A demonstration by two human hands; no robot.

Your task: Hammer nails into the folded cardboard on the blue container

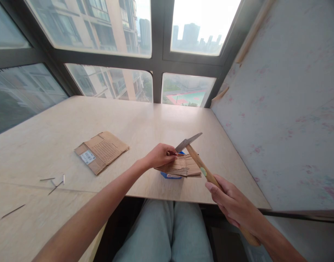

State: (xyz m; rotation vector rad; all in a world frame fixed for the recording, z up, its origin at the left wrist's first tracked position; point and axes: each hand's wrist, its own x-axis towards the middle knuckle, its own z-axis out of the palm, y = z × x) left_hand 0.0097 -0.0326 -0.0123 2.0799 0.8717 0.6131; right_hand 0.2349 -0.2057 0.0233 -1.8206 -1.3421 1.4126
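My right hand point(228, 198) is wrapped around the wooden handle of a hammer point(195, 156), which has a green sticker. Its metal head slants down to the left, close to the fingertips of my left hand point(163, 154). Those fingers are closed in a pinch on what looks like a nail, mostly hidden by the fingers. Beneath them lies a stack of folded corrugated cardboard point(180, 167), its layered edges facing me. The cardboard rests on a blue object point(170, 176), largely covered by it.
Another flattened cardboard piece point(105, 151) with a white label lies left of my hands. Several loose nails point(55, 186) are scattered at the far left of the pale tabletop point(145, 116). A papered wall point(281, 109) bounds the right side, and windows stand behind.
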